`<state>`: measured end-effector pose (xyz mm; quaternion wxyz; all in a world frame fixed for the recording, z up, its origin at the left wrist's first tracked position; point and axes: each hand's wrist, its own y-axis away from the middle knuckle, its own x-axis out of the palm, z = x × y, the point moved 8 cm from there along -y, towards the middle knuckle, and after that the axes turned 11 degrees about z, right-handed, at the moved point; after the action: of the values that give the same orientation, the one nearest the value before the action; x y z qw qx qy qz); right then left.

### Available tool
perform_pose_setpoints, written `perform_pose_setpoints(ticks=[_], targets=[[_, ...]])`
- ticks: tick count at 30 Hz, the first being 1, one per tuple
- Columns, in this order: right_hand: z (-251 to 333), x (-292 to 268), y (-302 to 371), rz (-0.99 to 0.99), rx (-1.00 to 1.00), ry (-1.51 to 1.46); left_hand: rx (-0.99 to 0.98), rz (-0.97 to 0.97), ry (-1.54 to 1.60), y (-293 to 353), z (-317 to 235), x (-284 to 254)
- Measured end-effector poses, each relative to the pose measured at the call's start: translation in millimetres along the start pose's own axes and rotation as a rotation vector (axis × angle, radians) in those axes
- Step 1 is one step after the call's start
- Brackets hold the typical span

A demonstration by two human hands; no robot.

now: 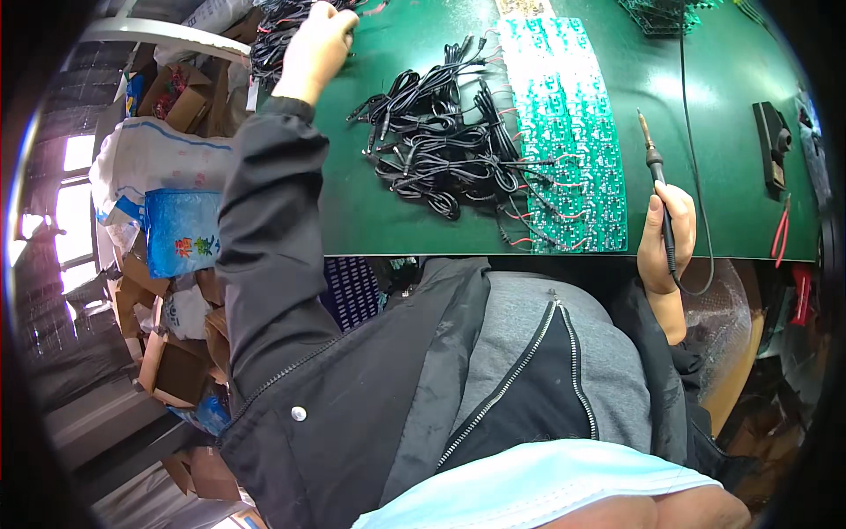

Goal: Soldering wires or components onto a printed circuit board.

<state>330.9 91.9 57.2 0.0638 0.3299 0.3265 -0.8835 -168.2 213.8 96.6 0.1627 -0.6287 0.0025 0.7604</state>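
My right hand (667,234) grips the black handle of a soldering iron (655,163), its metal tip pointing away from me above the green table. At the far left, my left hand (319,48) reaches to a pile of black cables (273,40). Its fingers are curled closed, and what they hold is hidden. Between my hands lies a long panel of green circuit boards (577,132). Bundled black cables (441,145) lie along the panel's left side, several with red and black wire ends reaching onto the boards.
A black stand (773,145) and red-handled pliers (781,231) lie at the table's right. The iron's cord (686,88) runs across the right side. More green boards (661,16) sit at the far edge. Cardboard boxes (181,366) and sacks (172,163) crowd the floor at left.
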Motion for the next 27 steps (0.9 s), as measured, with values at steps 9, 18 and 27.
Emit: perform_pose_setpoints(ticks=[9, 18, 27], targets=[[-1, 2, 3, -0.04, -0.001, -0.003, 0.243, -0.444, 0.187, 7, -50, -175], [-1, 3, 3, -0.024, 0.004, -0.026, 0.281, 0.482, 0.246, 109, -79, -40], [-2, 3, 7, -0.048, -0.002, -0.033, -0.362, 0.543, 0.355, 42, -20, 19]])
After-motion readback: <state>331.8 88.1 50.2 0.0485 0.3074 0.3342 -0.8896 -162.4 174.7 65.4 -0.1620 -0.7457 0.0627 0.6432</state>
